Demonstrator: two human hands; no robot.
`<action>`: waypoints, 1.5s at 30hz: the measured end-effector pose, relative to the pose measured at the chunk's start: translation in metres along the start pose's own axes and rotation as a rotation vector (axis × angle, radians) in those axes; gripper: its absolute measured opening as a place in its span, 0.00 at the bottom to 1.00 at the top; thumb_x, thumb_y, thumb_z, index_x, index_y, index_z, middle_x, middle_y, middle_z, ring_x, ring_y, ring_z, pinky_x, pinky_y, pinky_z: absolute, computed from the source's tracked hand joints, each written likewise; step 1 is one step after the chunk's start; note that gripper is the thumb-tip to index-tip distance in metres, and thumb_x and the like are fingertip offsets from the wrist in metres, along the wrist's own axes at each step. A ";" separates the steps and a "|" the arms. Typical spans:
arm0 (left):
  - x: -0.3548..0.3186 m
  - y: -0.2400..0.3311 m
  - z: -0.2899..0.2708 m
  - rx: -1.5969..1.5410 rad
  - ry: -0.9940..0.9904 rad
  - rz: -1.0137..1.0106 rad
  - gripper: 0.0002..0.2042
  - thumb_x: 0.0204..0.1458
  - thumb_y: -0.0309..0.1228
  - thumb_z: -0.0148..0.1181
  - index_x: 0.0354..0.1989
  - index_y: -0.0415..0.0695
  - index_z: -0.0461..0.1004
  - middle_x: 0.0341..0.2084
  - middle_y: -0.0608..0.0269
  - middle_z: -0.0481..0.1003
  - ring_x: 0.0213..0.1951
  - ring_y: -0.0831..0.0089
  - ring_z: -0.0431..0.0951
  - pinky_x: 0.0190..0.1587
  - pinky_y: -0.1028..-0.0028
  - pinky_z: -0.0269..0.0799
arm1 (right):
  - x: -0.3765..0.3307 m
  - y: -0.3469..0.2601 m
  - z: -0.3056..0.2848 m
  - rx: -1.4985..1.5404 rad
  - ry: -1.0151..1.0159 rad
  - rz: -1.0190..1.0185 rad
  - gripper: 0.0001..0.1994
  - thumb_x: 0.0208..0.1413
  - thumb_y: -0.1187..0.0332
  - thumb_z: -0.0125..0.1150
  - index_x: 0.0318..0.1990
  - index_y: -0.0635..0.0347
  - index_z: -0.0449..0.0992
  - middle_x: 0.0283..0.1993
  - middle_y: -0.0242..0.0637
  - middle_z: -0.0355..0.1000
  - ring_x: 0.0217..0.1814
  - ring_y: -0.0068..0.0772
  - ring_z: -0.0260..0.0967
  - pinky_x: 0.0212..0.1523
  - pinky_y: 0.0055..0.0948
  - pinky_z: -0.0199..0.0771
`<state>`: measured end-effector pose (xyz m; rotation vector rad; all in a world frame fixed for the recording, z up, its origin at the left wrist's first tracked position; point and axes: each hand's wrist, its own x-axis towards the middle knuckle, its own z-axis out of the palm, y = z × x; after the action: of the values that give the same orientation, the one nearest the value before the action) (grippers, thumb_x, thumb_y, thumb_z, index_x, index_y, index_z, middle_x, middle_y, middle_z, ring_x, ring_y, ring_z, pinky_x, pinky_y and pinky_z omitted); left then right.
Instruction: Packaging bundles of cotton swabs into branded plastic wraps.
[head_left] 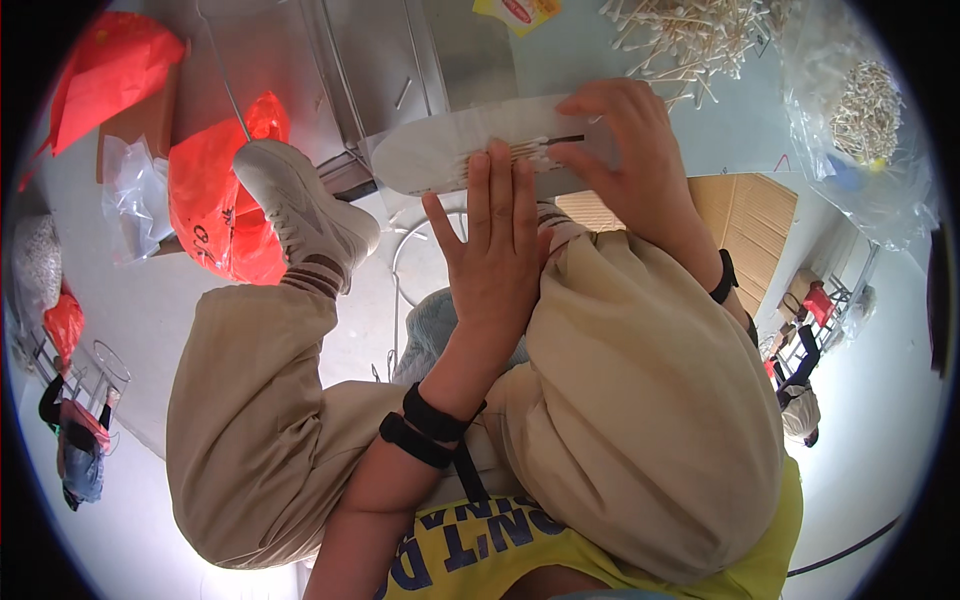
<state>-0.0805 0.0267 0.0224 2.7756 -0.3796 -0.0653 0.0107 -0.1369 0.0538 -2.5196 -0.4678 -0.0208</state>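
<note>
My left hand [492,245] lies with its fingers stretched out over a small bundle of cotton swabs [530,152]. These swabs rest on or in a clear plastic pouch [405,160] with a whitish oval area, at the table's near edge; I cannot tell whether they are inside it. At the pouch's right end is my right hand [635,145], thumb and forefinger curved and spread apart with nothing visible between them. Beyond it, a loose pile of cotton swabs [690,40] covers part of the tabletop [730,135].
A clear bag of swabs [868,110] sits at the right. A yellow packet [517,12] lies at the far edge. Below the table stands a cardboard box [750,225]. Red plastic bags [225,205] are at the left. Other people [80,450] sit farther off on both sides.
</note>
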 end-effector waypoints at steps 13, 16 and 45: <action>0.001 0.000 0.000 -0.055 0.015 0.011 0.45 0.42 0.45 0.65 0.67 0.41 0.48 0.69 0.54 0.48 0.70 0.60 0.46 0.66 0.40 0.38 | -0.005 0.035 -0.053 -0.349 0.073 0.038 0.09 0.46 0.76 0.63 0.37 0.53 0.76 0.38 0.29 0.72 0.42 0.35 0.68 0.44 0.33 0.67; 0.001 0.001 0.001 -0.071 0.020 0.007 0.45 0.41 0.44 0.65 0.67 0.42 0.49 0.69 0.54 0.48 0.70 0.60 0.46 0.66 0.40 0.38 | -0.006 0.039 -0.051 -0.404 0.020 0.022 0.09 0.45 0.75 0.65 0.35 0.53 0.75 0.36 0.29 0.71 0.40 0.34 0.68 0.42 0.32 0.67; 0.000 0.001 0.000 -0.050 -0.026 -0.001 0.41 0.45 0.43 0.62 0.67 0.42 0.52 0.70 0.56 0.47 0.71 0.62 0.45 0.66 0.38 0.38 | 0.032 0.005 -0.002 -0.207 -0.150 -0.470 0.08 0.40 0.74 0.61 0.31 0.52 0.72 0.31 0.27 0.67 0.37 0.27 0.67 0.40 0.27 0.66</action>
<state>-0.0803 0.0257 0.0231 2.7282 -0.3775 -0.1098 0.0425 -0.1319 0.0562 -2.5597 -1.1623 -0.0624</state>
